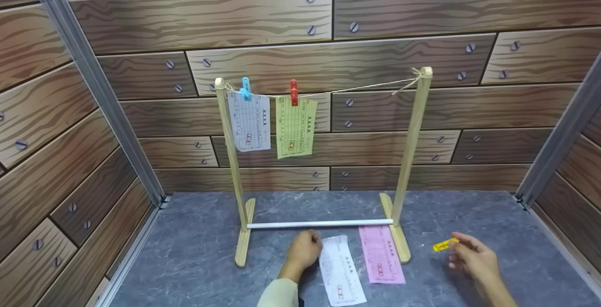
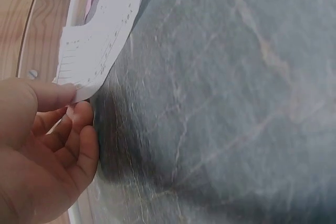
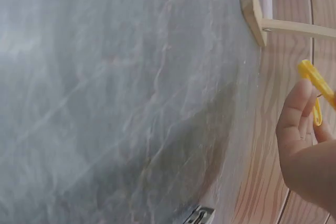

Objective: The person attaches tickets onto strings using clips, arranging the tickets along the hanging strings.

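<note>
White slip point(image 1: 342, 270) | long axis away, slightly left | left grip point(image 1: 304, 253) pinches it | right grip point(image 1: 477, 260) pinches yellow clip point(image 1: 443, 245)

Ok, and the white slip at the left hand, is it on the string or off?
Off: the white slip lies mostly on the tabletop, below the string, one corner pinched by the left hand.

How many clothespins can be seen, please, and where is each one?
3. On the string, the blue clothespin holds a white slip and the red clothespin holds a yellow slip; the right hand holds the yellow clothespin.
</note>
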`<action>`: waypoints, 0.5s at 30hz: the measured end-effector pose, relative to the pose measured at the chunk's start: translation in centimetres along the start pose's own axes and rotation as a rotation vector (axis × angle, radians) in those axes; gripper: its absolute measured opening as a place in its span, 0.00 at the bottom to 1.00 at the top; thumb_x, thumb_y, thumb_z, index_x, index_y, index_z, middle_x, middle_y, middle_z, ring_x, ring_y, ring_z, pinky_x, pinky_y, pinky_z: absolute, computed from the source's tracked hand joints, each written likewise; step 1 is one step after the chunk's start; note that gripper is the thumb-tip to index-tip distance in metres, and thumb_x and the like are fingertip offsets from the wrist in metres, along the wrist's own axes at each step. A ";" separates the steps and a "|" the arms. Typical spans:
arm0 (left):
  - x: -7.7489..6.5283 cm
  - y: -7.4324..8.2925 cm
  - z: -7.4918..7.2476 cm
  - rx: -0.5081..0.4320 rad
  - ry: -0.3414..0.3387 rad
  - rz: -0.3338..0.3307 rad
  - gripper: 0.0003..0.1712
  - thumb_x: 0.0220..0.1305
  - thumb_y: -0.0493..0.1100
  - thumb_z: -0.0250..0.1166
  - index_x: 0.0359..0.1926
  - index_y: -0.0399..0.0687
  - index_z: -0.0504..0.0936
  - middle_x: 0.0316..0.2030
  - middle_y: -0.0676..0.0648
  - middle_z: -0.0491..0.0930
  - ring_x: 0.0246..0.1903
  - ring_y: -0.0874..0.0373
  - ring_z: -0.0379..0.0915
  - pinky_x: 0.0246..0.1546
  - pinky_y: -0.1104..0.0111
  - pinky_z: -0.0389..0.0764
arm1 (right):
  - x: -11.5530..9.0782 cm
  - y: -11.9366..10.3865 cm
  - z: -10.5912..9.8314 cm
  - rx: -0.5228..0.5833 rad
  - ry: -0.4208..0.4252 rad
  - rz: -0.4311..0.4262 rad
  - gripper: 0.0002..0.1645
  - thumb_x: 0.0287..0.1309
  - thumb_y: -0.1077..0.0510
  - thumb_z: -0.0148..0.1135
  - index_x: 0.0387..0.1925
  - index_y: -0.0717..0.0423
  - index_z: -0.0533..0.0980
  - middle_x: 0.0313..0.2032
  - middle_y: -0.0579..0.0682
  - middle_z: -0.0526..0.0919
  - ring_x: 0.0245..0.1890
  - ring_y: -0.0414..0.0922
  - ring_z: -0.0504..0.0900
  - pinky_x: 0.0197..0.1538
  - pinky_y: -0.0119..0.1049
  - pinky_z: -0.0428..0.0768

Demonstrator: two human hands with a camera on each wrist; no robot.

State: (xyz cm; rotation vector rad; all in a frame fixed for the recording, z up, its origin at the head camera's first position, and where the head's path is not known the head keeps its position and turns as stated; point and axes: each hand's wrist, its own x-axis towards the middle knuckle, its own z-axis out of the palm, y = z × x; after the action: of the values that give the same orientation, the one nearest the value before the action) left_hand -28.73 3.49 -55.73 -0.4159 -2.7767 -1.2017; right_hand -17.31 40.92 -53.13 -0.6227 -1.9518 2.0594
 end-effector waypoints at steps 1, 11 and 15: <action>0.1 0.0 0.0 -0.018 0.001 -0.004 0.06 0.57 0.36 0.62 0.25 0.49 0.76 0.21 0.56 0.71 0.22 0.61 0.67 0.25 0.64 0.70 | -0.1 -0.2 0.1 0.023 -0.003 -0.003 0.09 0.52 0.56 0.69 0.34 0.36 0.82 0.28 0.39 0.81 0.23 0.41 0.80 0.29 0.37 0.82; 1.0 0.2 -0.7 -0.255 0.008 -0.013 0.06 0.62 0.36 0.63 0.27 0.46 0.80 0.21 0.56 0.73 0.22 0.63 0.67 0.25 0.69 0.71 | -1.3 -2.9 1.8 0.083 -0.065 -0.005 0.09 0.55 0.58 0.68 0.34 0.39 0.80 0.30 0.42 0.78 0.26 0.41 0.76 0.27 0.34 0.79; 1.3 0.6 -1.2 -0.257 0.034 -0.002 0.07 0.62 0.38 0.63 0.27 0.48 0.80 0.21 0.56 0.73 0.21 0.64 0.67 0.23 0.70 0.71 | -1.5 -3.0 2.4 0.156 -0.146 -0.062 0.10 0.57 0.64 0.63 0.39 0.47 0.77 0.33 0.47 0.81 0.27 0.44 0.81 0.28 0.36 0.81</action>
State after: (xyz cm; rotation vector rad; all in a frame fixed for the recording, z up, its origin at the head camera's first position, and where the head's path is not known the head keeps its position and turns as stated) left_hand -29.82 3.32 -54.28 -0.4073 -2.6016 -1.5566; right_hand -17.40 38.33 -49.91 -0.3843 -1.8354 2.2475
